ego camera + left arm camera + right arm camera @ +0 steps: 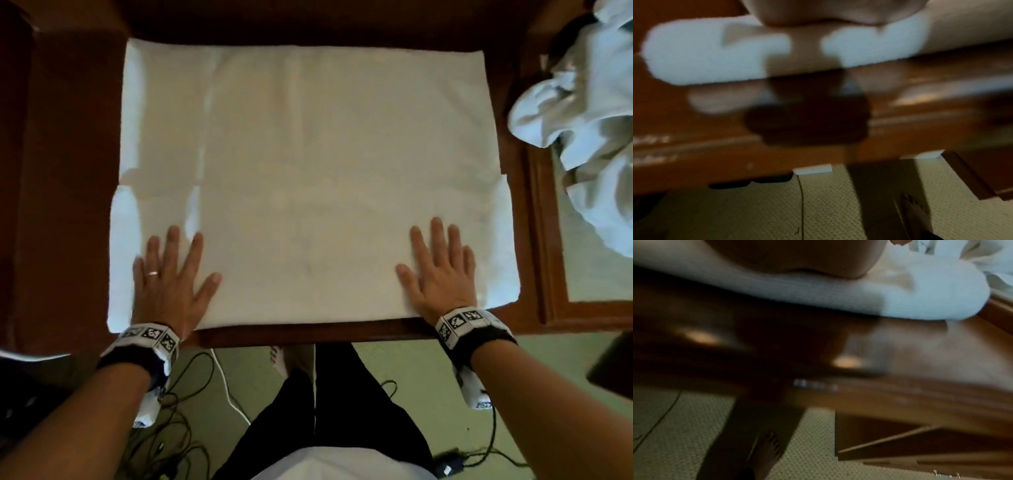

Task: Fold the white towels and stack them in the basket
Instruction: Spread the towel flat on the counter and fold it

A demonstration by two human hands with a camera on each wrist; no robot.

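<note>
A white towel lies spread flat and doubled over on the brown wooden table, its near edge along the table's front. My left hand presses flat on the towel's near left part with fingers straight and spread. My right hand lies flat on the near right part the same way. In the blurred wrist views only the heel of each palm shows, resting on the towel's edge. No basket is in view.
A crumpled heap of white towels lies at the right on a glass-topped wooden surface. Below the table's front edge are my legs, a bare foot and several cables on the carpet.
</note>
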